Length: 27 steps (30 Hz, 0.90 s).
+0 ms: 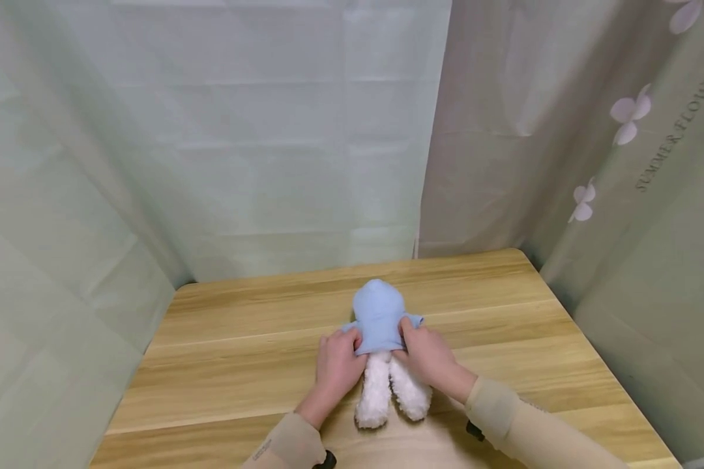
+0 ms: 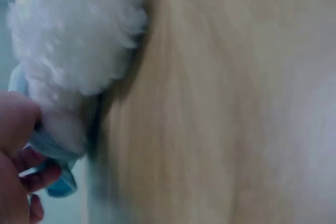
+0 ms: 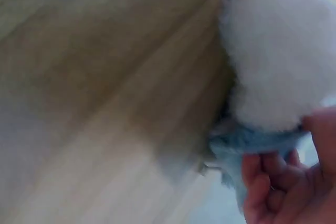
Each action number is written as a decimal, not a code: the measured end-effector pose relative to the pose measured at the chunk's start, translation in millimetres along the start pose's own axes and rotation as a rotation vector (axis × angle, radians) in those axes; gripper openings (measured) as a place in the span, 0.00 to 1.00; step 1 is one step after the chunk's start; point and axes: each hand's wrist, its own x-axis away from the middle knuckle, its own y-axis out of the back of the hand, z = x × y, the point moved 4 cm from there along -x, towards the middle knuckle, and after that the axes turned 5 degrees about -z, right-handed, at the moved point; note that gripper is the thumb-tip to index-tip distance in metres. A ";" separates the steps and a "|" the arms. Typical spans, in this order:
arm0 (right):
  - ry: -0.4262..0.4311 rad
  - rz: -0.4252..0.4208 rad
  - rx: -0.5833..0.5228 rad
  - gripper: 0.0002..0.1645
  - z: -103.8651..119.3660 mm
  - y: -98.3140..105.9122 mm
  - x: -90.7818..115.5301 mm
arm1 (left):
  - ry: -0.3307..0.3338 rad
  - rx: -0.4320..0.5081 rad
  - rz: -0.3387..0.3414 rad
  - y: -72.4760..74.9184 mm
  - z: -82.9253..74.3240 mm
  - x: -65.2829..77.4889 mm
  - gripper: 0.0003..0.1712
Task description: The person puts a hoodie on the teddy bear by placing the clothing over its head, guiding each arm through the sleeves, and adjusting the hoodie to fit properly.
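Note:
A white fluffy plush toy [image 1: 375, 396] lies on the wooden table, its two legs pointing towards me. A light blue hooded top [image 1: 378, 318] covers its head and body, with a short sleeve out at each side. My left hand [image 1: 338, 361] pinches the top's lower hem on the left. On the right side, the same hem is gripped between thumb and fingers of my right hand [image 1: 429, 357]. Both wrist views show blue cloth bunched at the fingers beside the white fur [image 2: 79, 35]. The toy's face is hidden.
The wooden table [image 1: 229, 371] has rounded far corners. Pale curtains [image 1: 258, 143] hang behind it and on both sides, and the right one carries flower prints and lettering. A dark band [image 1: 326, 460] shows at the left wrist.

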 end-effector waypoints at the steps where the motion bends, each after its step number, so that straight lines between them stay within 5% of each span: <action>1: 0.004 0.032 -0.041 0.24 -1.2 1.7 -0.9 | 0.004 0.018 0.031 2.3 1.0 -0.3 0.21; 5: -0.022 0.193 -0.196 0.21 -6.8 22.2 -11.8 | 0.039 0.176 0.248 22.6 9.6 -4.9 0.13; 8: -0.036 0.171 -0.209 0.15 -8.1 44.0 -32.3 | 0.090 0.293 0.322 40.3 13.2 -21.3 0.14; 12: 0.042 0.030 -0.086 0.17 -3.4 53.2 -67.4 | 0.097 0.317 0.221 41.6 11.7 -58.3 0.16; 16: 0.121 0.026 0.081 0.29 1.8 39.9 -89.1 | 0.068 0.178 0.191 22.9 9.4 -84.8 0.26; 20: 0.144 0.020 0.119 0.28 1.8 25.4 -94.1 | 0.094 0.111 0.233 4.8 12.1 -91.0 0.31; 27: 0.190 -0.067 0.119 0.19 -2.8 19.7 -94.7 | 0.065 0.076 0.178 -1.7 9.8 -93.9 0.19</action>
